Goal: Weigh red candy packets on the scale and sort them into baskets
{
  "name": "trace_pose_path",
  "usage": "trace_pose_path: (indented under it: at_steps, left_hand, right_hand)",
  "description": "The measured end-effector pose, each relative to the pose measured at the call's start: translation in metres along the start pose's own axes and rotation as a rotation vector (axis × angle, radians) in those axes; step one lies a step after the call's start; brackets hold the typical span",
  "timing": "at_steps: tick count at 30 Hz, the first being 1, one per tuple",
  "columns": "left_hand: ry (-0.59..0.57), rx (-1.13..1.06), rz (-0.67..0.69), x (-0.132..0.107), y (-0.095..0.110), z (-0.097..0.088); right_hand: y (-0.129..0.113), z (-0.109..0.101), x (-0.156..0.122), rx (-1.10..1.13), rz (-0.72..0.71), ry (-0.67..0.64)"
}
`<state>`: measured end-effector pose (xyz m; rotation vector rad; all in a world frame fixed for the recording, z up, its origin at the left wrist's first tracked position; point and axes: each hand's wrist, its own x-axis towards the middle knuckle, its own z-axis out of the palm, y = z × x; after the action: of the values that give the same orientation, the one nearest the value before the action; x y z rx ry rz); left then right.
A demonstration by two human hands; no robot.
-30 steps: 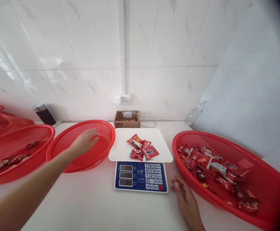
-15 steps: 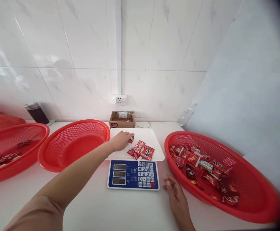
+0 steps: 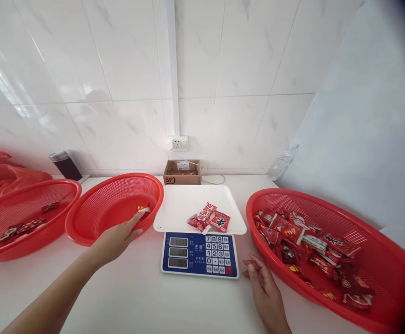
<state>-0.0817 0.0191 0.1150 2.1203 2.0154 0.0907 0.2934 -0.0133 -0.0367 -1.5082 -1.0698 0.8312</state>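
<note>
My left hand (image 3: pixel 117 237) reaches over the near rim of the middle red basket (image 3: pixel 94 204), fingers stretched out. A small red snack packet (image 3: pixel 142 209) lies just past its fingertips inside that basket. On the white tray (image 3: pixel 184 204) of the blue scale (image 3: pixel 199 256) lie a few red packets (image 3: pixel 209 218). My right hand (image 3: pixel 264 284) rests flat and open on the white table, between the scale and the right red basket (image 3: pixel 327 204), which holds several red packets (image 3: pixel 303 241).
A third red basket (image 3: pixel 31 190) with a few packets stands at the far left, with a red plastic bag (image 3: pixel 7 174) behind it. By the tiled wall are a cardboard box (image 3: pixel 183 171), a black cylinder (image 3: pixel 65 164), a clear bottle (image 3: pixel 280 162) and a socket (image 3: pixel 180 143).
My left hand went from the middle basket to the scale tray, took one packet, and moved back to the middle basket, where the packet now lies. The right hand stayed put.
</note>
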Motion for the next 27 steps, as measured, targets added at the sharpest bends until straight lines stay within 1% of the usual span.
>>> trace_pose_path:
  at_steps: [4, 6, 7, 9, 11, 14, 16, 17, 19, 21, 23, 25, 27]
  left_hand:
    - [0.061, 0.085, -0.089, 0.003, -0.014, 0.003]
    - [0.113, 0.061, -0.081, 0.008, -0.013, 0.003]
    - [0.152, 0.037, -0.053, 0.010, -0.008, 0.004]
    - [0.244, -0.026, 0.055, 0.012, 0.009, 0.007]
    - [0.283, -0.098, 0.205, 0.013, 0.036, 0.013]
    - [0.208, -0.202, 0.431, 0.019, 0.082, 0.025]
    - [0.163, -0.238, 0.539, 0.027, 0.108, 0.031]
    - [0.145, -0.249, 0.577, 0.032, 0.118, 0.033]
    - [0.110, -0.261, 0.634, 0.043, 0.132, 0.034]
    - [0.078, -0.263, 0.678, 0.052, 0.139, 0.033]
    - [0.076, -0.256, 0.679, 0.058, 0.140, 0.032]
    - [0.121, -0.236, 0.632, 0.062, 0.136, 0.034]
    - [0.214, -0.214, 0.541, 0.065, 0.127, 0.035]
  right_hand:
    - [0.000, 0.000, 0.000, -0.020, 0.012, -0.020]
    - [0.000, 0.000, 0.000, -0.019, 0.016, -0.022]
    - [-0.001, 0.000, 0.000, -0.018, 0.020, -0.021]
    - [-0.002, 0.000, -0.001, -0.015, 0.024, -0.017]
    - [-0.004, 0.001, -0.001, -0.013, 0.019, -0.007]
    - [-0.006, 0.001, -0.001, -0.024, 0.004, 0.006]
    - [-0.007, 0.001, -0.001, -0.030, 0.002, 0.013]
    - [-0.008, 0.001, -0.001, -0.027, 0.002, 0.015]
    - [-0.009, 0.001, -0.002, -0.011, -0.001, 0.013]
    - [-0.010, 0.001, -0.003, 0.007, -0.003, 0.012]
    - [-0.009, 0.001, -0.003, 0.019, -0.001, 0.018]
    - [-0.008, 0.001, -0.003, 0.025, 0.001, 0.021]
    - [-0.007, 0.001, -0.002, 0.023, 0.000, 0.016]
